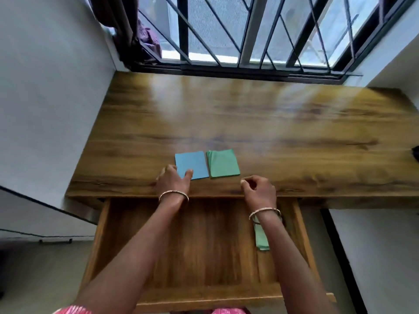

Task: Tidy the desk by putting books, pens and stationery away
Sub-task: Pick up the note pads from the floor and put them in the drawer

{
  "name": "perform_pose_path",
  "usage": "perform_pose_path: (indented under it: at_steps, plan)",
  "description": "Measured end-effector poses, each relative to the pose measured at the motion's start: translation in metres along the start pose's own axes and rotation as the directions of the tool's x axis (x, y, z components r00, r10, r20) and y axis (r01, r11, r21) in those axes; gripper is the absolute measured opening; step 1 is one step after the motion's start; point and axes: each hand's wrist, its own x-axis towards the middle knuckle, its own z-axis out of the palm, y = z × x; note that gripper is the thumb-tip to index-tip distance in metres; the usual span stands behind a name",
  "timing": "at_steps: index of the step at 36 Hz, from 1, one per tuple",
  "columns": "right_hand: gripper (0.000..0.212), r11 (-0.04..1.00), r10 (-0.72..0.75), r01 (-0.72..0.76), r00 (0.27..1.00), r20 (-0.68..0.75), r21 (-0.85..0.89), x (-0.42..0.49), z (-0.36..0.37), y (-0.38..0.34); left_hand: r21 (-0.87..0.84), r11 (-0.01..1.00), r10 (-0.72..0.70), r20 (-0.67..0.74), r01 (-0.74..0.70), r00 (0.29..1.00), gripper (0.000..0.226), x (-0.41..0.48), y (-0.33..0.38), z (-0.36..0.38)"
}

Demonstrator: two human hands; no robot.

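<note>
A blue stack of paper squares (192,163) lies on the wooden desk (249,123) near its front edge, with a green stack (223,163) right beside it on the right. My left hand (173,181) rests at the blue stack's near left corner, thumb touching its front edge, fingers apart. My right hand (259,189) hovers over the desk's front edge, right of the green stack, fingers loosely curled and holding nothing. Below, the desk drawer (199,241) is pulled out. Another green stack (260,236) lies inside it at the right, partly hidden by my right forearm.
A barred window (249,35) runs along the desk's far edge, with a dark curtain (127,30) at its left. White walls close in on both sides. A dark object (416,155) shows at the right frame edge.
</note>
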Motion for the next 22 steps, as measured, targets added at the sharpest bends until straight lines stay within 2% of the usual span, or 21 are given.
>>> perform_pose_path:
  at_steps: [4,10,16,19,22]
  plan:
    - [0.035,0.995,-0.009,0.007,1.0,-0.018,-0.096,0.046,0.016,-0.025,0.21,0.978,0.012,-0.103,0.011,0.995,0.072,0.01,0.025,0.012]
    - [0.066,0.936,-0.054,0.052,0.999,0.004,-0.349,0.068,0.043,-0.04,0.342,0.936,-0.048,-0.104,0.081,0.993,0.085,0.017,0.051,0.027]
    - [0.092,0.917,-0.043,0.03,0.999,-0.024,-0.397,0.07,0.054,-0.048,0.286,0.932,-0.205,-0.09,0.223,0.975,0.094,0.026,0.062,0.024]
    - [0.092,0.926,0.01,-0.008,1.0,0.005,-0.378,0.076,0.051,-0.049,0.216,0.934,-0.284,-0.034,0.284,0.958,0.103,0.033,0.059,0.021]
    - [0.093,0.946,0.068,-0.054,0.997,0.035,-0.32,0.082,0.046,-0.046,0.106,0.94,-0.328,0.013,0.325,0.944,0.098,0.04,0.054,0.018]
